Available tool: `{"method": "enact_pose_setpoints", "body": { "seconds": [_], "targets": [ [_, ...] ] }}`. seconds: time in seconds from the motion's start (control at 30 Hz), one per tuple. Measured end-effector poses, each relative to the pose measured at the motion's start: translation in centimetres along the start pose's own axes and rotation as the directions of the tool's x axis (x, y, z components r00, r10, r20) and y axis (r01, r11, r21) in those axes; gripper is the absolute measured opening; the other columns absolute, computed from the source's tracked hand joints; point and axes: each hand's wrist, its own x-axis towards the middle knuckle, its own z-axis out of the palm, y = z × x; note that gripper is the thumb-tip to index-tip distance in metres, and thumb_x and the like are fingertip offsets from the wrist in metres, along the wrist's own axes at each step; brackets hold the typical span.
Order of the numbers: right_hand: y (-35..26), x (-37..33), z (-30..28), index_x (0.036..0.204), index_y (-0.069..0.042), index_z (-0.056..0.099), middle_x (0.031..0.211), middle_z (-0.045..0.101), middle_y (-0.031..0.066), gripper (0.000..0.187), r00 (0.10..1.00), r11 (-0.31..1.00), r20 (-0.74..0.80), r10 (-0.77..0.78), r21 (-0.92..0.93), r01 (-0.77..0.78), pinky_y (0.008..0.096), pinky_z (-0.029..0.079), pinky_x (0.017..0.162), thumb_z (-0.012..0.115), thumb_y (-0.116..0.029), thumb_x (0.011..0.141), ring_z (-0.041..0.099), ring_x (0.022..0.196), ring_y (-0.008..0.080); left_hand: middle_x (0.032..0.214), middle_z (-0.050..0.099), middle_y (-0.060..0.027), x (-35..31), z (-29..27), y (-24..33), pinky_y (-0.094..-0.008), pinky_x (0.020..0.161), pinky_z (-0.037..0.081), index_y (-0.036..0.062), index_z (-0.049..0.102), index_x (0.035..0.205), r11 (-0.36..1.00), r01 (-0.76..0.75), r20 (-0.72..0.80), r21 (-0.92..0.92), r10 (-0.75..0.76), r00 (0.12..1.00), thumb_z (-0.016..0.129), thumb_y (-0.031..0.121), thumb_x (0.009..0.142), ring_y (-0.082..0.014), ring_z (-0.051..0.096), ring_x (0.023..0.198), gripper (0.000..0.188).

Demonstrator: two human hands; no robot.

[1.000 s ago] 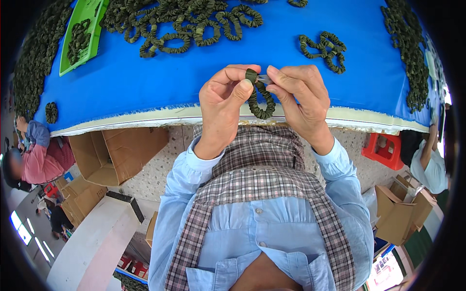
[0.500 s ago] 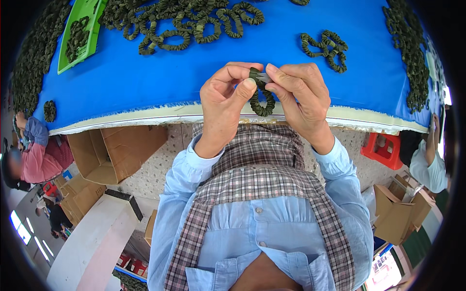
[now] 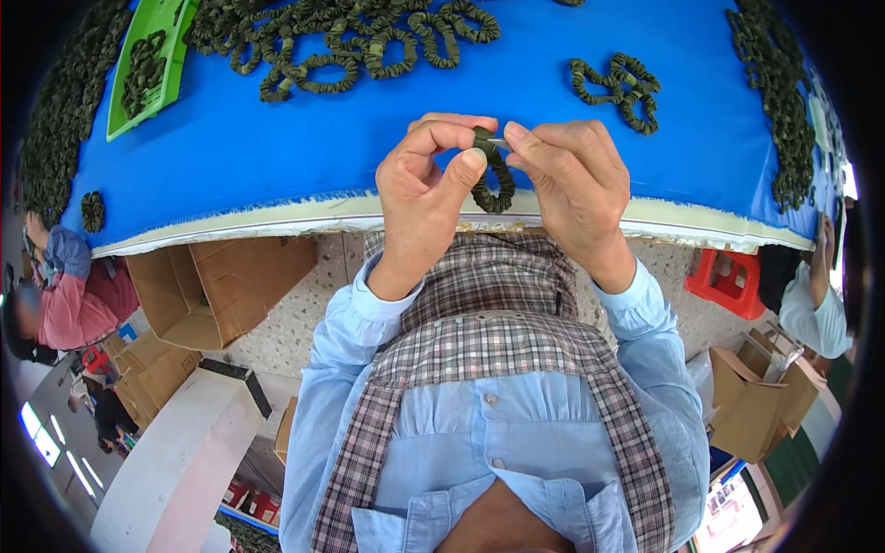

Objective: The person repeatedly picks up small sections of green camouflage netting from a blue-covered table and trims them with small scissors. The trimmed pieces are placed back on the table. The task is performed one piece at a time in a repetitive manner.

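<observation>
A dark green scrunchie [image 3: 496,195] hangs as a ring above the table's front edge, pinched at its top by my left hand [image 3: 422,180] between thumb and fingers. From the right, my right hand [image 3: 583,184] holds a small pointed metal tool [image 3: 499,143] between thumb and forefinger. The tool's tip touches or almost touches the fabric beside my left thumb. Most of the tool is hidden in my fingers, so its exact kind does not show.
Heaped scrunchies [image 3: 304,37] lie at the back left, near a green tray [image 3: 175,78]. Several more scrunchies [image 3: 627,83] lie right of my hands. Below the blue tabletop [image 3: 277,157] are a cardboard box [image 3: 240,286] and a red stool [image 3: 724,281]. Other people sit at both sides.
The metal tool looks narrower now; half a second ago it showed a wider, split-looking tip at the fabric. The scrunchie has shifted slightly up and left. Both hands keep their grip.
</observation>
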Motion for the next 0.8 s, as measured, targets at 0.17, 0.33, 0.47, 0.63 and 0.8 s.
{"method": "enact_pose_setpoints", "body": {
  "seconds": [0.17,0.33,0.47,0.63,0.8],
  "targets": [
    [-0.2,0.1,-0.6,0.101,-0.005,0.072,0.087,0.066,0.0058,0.03,0.972,0.961,0.011,0.233,0.153,-0.232,0.0303,0.047,0.061,0.078,-0.003,0.072,0.059,0.074,0.02,0.115,0.065,-0.0114,0.2,-0.1,0.5,-0.0253,0.082,0.044,0.001,0.065,0.097,0.954,0.179,0.049,-0.241,-0.172,0.984,0.069,0.015,0.092,-0.0106,0.055,0.094,0.016],
    [-0.4,0.1,-0.7,0.103,-0.004,0.073,0.088,0.066,0.0075,0.027,0.949,0.915,0.089,0.303,0.249,-0.316,0.0304,0.048,0.067,0.077,-0.004,0.076,0.061,0.078,0.0201,0.116,0.064,-0.0113,0.3,0.0,0.8,-0.0284,0.088,0.044,-0.0001,0.064,0.099,0.876,0.279,0.113,-0.394,-0.255,0.96,0.067,0.015,0.093,-0.0123,0.057,0.096,0.017],
    [-0.1,-0.3,-0.6,0.109,-0.005,0.071,0.088,0.066,0.006,0.032,0.951,0.913,0.086,0.297,0.265,-0.309,0.0298,0.048,0.069,0.078,-0.009,0.078,0.06,0.079,0.0174,0.117,0.063,-0.0112,0.4,-0.3,0.5,-0.0297,0.091,0.044,-0.0002,0.063,0.101,0.858,0.308,0.149,-0.412,-0.27,0.951,0.066,0.015,0.094,-0.0131,0.057,0.099,0.017],
    [0.3,1.2,-1.3,0.115,-0.002,0.066,0.091,0.066,0.0028,0.033,0.732,0.589,0.442,0.518,0.436,-0.68,0.0268,0.048,0.072,0.073,-0.015,0.086,0.059,0.082,0.0106,0.116,0.063,-0.0104,0.3,-0.1,0.6,-0.03,0.092,0.044,-0.0003,0.062,0.1,0.938,0.237,0.183,-0.255,-0.193,0.964,0.065,0.015,0.094,-0.0135,0.057,0.1,0.017],
    [2.0,1.2,-0.6,0.11,0.002,0.064,0.096,0.066,0.004,0.025,0.71,0.415,0.578,0.402,0.576,-0.704,0.0246,0.05,0.077,0.067,-0.014,0.091,0.06,0.087,0.0091,0.109,0.063,-0.0091,0.2,-0.2,0.9,-0.029,0.09,0.044,-0.0019,0.061,0.1,0.994,0.103,0.206,-0.034,-0.094,0.974,0.065,0.015,0.094,-0.0141,0.056,0.098,0.019]
  ]
}}
